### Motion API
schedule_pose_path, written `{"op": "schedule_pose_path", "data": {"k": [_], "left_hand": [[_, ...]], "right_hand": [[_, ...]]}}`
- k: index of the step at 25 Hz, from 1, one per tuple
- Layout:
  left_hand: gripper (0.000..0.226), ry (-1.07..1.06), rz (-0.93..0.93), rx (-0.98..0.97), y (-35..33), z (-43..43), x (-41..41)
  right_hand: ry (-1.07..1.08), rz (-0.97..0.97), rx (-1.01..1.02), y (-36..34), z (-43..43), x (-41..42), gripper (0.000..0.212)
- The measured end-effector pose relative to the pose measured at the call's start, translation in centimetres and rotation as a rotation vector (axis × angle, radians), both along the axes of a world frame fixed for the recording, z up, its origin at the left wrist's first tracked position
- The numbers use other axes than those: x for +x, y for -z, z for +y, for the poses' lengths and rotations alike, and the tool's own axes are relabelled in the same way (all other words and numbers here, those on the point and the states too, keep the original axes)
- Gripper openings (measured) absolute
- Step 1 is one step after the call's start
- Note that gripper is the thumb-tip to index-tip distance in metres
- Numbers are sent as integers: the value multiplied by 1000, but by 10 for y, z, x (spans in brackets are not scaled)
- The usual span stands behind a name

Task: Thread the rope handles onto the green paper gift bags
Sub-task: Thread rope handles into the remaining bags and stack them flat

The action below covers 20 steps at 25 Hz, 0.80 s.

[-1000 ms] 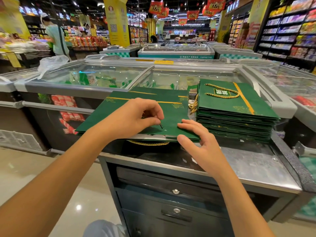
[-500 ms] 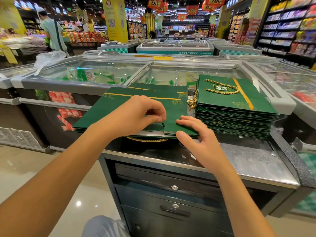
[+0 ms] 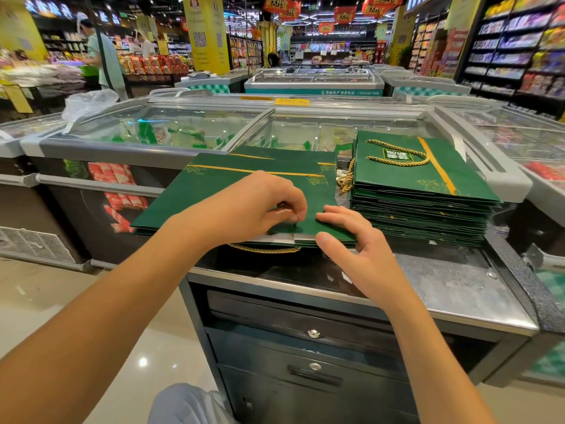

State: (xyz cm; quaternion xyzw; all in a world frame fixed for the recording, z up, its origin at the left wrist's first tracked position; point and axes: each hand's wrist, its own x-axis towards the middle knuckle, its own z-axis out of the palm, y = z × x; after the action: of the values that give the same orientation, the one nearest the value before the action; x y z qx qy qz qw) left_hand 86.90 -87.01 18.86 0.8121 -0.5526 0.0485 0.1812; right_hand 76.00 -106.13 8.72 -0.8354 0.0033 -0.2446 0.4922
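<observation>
One rope handle (image 3: 264,248) lies half-hidden under green bags (image 3: 214,194).

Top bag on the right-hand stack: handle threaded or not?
Threaded. A gold rope handle lies looped across the top bag, both ends entering its face.

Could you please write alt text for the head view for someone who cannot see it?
The left hand pinches a rope tip against a flat green gift bag while the right hand rests on its near edge; a stack of handled bags lies beside it.
</observation>
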Motion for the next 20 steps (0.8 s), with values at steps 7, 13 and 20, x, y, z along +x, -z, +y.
{"op": "schedule_pose_path", "data": {"k": [7,13,20], "left_hand": [[22,-38,106,-3,6,14,-1],[31,-86,120,-39,8,22,-7],[23,-102,86,-120,14,14,-8]], "right_hand": [[48,-20,13,-2,3,-1,25],[89,-89,48,1,6,-2,32],[292,-432,-179,4,34,-6,12]]}}
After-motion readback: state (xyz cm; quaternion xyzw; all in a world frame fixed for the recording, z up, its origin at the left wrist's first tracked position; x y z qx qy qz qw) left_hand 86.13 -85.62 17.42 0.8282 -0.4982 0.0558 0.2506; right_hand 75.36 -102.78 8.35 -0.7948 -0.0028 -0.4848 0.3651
